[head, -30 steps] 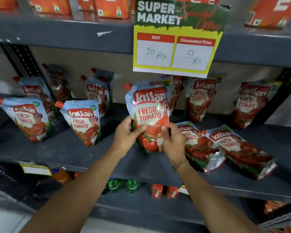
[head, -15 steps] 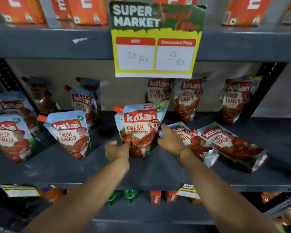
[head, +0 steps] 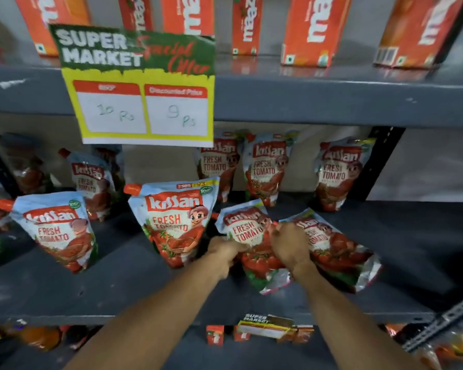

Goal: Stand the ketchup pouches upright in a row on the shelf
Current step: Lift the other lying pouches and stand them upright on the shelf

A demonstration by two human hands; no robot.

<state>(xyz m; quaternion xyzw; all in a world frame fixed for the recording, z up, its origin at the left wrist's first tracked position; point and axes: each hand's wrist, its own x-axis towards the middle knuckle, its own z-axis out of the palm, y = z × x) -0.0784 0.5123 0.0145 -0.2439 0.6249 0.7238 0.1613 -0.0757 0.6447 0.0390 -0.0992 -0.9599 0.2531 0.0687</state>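
I'm closing both hands, left hand [head: 225,248] and right hand [head: 289,243], on the flat pouch [head: 247,231]; lifting risks dragging the overlapping pouch [head: 340,249] just right, or bumping the standing pouch [head: 175,222] just left.

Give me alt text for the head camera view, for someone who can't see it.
Both hands, left hand and right hand, grip a ketchup pouch lying flat on a grey shelf, beside another flat pouch. Other pouches stand upright around them, including a front pouch, under a supermarket price sign.

pouches [head: 177,222]: glossy plastic film | shelf [head: 118,284]: matt grey painted metal
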